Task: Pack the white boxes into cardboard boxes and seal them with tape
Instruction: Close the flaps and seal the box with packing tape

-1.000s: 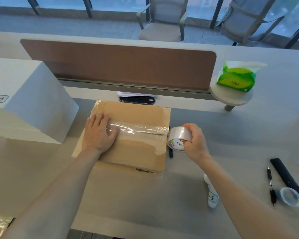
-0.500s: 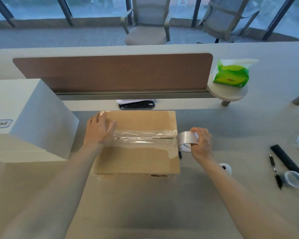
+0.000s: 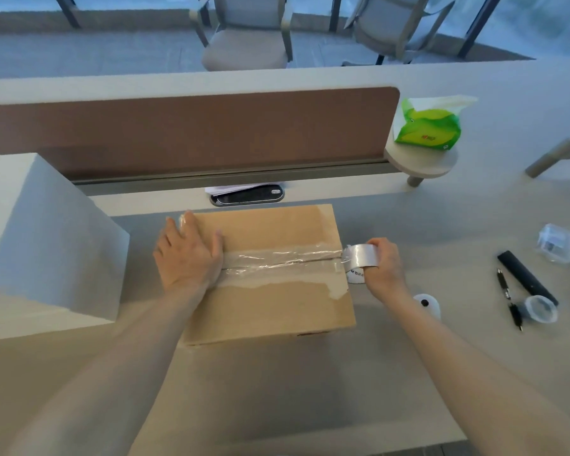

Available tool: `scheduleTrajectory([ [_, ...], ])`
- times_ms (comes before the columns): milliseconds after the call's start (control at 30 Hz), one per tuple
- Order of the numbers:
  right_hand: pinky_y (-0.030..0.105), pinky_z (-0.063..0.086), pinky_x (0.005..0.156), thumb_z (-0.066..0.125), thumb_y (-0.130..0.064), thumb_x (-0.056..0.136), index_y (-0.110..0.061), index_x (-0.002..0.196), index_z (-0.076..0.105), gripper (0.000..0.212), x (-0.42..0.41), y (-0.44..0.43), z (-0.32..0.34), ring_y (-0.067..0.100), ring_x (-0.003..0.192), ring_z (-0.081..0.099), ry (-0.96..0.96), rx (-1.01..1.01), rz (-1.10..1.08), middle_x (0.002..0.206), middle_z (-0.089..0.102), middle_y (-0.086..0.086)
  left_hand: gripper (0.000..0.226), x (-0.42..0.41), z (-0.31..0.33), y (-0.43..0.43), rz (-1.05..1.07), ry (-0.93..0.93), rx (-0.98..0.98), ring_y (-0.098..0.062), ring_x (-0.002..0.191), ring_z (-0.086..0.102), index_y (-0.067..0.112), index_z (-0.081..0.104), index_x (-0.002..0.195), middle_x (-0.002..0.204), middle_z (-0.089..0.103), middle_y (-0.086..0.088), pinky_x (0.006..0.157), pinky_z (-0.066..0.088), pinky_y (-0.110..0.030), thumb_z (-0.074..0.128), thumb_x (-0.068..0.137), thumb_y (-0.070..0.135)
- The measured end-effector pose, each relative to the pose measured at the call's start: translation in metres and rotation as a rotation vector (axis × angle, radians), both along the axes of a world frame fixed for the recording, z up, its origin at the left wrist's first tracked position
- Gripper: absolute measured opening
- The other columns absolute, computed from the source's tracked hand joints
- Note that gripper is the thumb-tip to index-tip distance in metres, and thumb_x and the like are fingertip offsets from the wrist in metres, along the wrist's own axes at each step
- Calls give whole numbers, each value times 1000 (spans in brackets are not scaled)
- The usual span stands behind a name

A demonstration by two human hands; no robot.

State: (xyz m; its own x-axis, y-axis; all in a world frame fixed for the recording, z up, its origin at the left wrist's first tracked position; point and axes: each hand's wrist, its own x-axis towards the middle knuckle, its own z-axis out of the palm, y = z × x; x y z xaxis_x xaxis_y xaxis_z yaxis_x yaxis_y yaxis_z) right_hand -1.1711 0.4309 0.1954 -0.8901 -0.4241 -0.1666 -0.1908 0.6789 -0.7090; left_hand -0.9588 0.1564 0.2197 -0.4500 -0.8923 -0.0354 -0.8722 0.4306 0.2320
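Cardboard box (image 3: 267, 311) on worktop (image 3: 310, 390). Left hand (image 3: 188, 258) flat, pressing tape strip (image 3: 277, 261) at box's left end. Right hand (image 3: 384, 261) curled round tape roll (image 3: 359, 258) just off box's right edge. Judged: box stiff, light; tape sticky, wrinkle-prone; grip roll's rim.

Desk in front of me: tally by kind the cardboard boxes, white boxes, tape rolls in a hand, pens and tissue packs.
Cardboard box: 1
White box: 1
Tape roll, in the right hand: 1
Pen: 1
Tissue pack: 1
Total: 5
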Motion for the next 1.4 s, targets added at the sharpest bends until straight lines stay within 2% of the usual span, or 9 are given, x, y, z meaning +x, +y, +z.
scheduleTrajectory([
  [200,32,40,81,51,9,75,-13,116,54,47,-5,0,10,25,101,51,-18,3,45,114,54,6,67,-12,7,16,-286,194,-186,-47,125,48,0,56,132,138,54,-27,109,34,-54,34,93,49],
  [300,33,41,79,51,10,74,-13,113,53,44,-5,3,8,27,99,53,-34,-25,42,109,57,6,80,-46,15,38,-389,193,-57,-39,144,32,6,49,144,151,43,-20,121,18,-46,24,91,60],
  [433,33,40,78,51,10,75,-11,114,53,44,-6,5,7,25,98,52,-72,-46,59,109,56,5,82,-77,1,59,-369,12,6,-27,153,11,24,31,154,165,22,-6,124,7,-44,12,88,70],
  [667,30,38,75,54,7,72,-10,112,54,44,-6,5,2,23,95,51,-79,-92,52,108,57,5,66,-79,-13,62,-339,44,-170,-34,142,34,19,51,141,151,45,-11,118,23,-49,33,91,58],
  [800,29,37,78,53,-19,60,-8,117,54,58,-5,6,13,21,96,49,-100,-100,99,109,53,4,66,-81,-9,63,-332,20,-123,-35,141,35,18,52,140,150,47,-11,118,24,-50,32,90,57],
  [967,25,32,77,56,4,77,-8,124,51,48,-14,6,16,21,99,46,-89,-27,206,116,50,8,66,-82,3,72,-441,165,-175,-39,132,45,12,58,137,143,55,-15,114,30,-50,30,96,54],
  [1100,24,33,79,55,3,80,-11,125,50,47,-17,8,11,22,103,47,-119,-20,234,117,47,5,71,-125,20,105,-492,239,-48,-34,140,38,10,50,145,149,48,-15,120,20,-41,29,95,56],
  [1233,24,31,76,55,1,81,-9,122,50,42,-19,10,6,24,103,49,-114,-32,241,112,46,3,83,-161,9,137,-532,69,14,-28,150,20,21,36,153,161,31,-7,122,11,-43,14,88,67],
  [1400,28,36,79,55,0,82,-7,117,52,35,-24,13,-3,26,99,49,-68,-65,315,107,45,2,74,-164,-6,142,-467,23,-76,-26,144,28,22,44,148,155,40,-4,118,16,-44,23,91,62],
])
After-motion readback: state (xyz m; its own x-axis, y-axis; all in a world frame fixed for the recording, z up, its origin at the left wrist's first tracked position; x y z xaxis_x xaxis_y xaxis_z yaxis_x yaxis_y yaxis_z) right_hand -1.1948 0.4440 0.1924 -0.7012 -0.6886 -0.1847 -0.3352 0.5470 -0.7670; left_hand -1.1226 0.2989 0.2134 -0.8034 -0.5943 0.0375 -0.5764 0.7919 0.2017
